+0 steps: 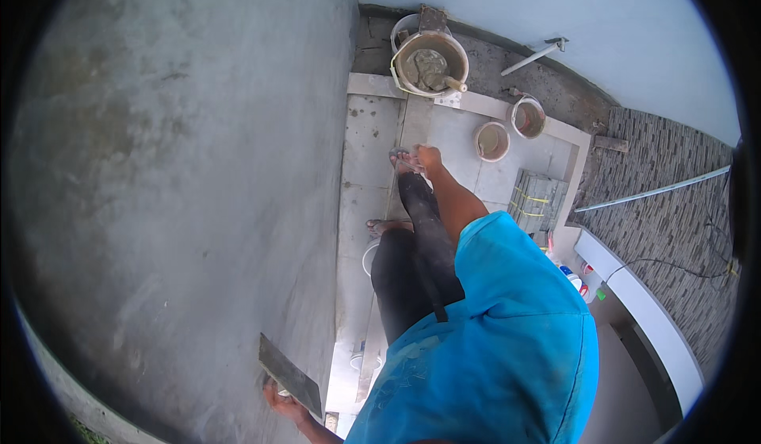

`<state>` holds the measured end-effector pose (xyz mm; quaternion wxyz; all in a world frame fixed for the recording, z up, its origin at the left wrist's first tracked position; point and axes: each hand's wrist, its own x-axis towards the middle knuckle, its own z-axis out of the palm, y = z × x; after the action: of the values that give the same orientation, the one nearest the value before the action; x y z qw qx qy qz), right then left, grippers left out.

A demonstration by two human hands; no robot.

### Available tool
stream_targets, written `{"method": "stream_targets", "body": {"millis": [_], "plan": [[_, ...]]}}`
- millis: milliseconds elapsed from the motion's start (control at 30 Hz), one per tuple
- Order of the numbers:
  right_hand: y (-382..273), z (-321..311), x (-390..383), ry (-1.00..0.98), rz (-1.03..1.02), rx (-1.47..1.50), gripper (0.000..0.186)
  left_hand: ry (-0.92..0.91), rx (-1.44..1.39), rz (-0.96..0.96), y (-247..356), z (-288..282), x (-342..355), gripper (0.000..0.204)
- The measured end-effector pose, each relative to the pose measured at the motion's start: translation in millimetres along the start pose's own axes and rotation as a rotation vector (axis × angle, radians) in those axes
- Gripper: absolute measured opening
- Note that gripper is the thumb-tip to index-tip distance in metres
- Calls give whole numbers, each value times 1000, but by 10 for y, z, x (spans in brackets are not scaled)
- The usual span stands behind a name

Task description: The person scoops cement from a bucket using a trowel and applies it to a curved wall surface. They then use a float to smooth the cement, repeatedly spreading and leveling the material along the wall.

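Gripping a flat trowel [290, 374] beside the grey wall [190, 182] with my left hand [282, 400], I'm curling my right hand [429, 159], contents unclear.

Bright blue, short-sleeved, pale-smudged shirt [515, 325], black trousers [396, 273] and open-toed sandals [398, 155].

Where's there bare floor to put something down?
Pale floor lies bare between the right hand, the large bucket and the nearer small bucket. A spotted strip is free between the grey wall and the feet. It's crowded around the large bucket, with another container tucked behind it, and beside the strapped stack, where small containers cluster.
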<state>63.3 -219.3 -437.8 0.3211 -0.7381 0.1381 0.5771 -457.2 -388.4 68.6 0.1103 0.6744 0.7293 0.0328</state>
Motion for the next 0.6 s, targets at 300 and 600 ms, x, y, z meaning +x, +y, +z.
{"method": "stream_targets", "body": {"millis": [300,600], "plan": [[-627,104,1974,126,-82,421,54,-47,224,-318,-265,195,-332,52],[-668,48,2740,74,-239,718,54,-309,461,-39,-285,578,-347,50]]}}
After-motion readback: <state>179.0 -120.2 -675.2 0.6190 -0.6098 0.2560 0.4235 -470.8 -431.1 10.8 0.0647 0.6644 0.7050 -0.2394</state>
